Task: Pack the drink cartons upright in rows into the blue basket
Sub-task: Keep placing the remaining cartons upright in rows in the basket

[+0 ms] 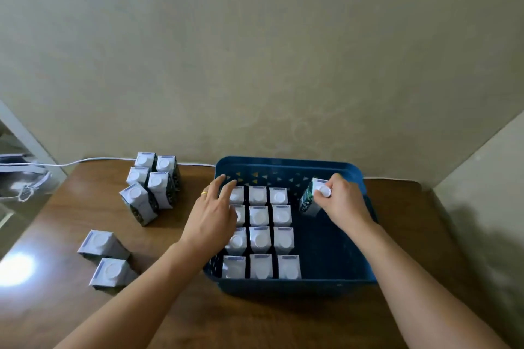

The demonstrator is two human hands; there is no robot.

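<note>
The blue basket (289, 168) sits on the wooden table (255, 320) against the wall, right of centre. Inside it, twelve drink cartons (259, 217) stand upright in three columns of four, filling its left part, white caps up.

The right hand (341, 201) grips one more carton (312, 198) by its top, fingers curled round the cap end, at about one o'clock in the basket. That carton is tilted (its patterned dark side shows) and stands apart from the packed rows, near the far wall of the basket.

The left hand (215, 212), a gold ring (204, 193) on one finger, lies with straight, spread fingers over the left column, its fingertips at the far left corner, about eleven o'clock. It holds nothing.

Out on the table at ten o'clock from the basket, five cartons (154, 181) stand in a cluster. Two more cartons (106, 258) stand at eight o'clock, close to each other. A white cable (85, 161) runs along the table's far edge.
</note>
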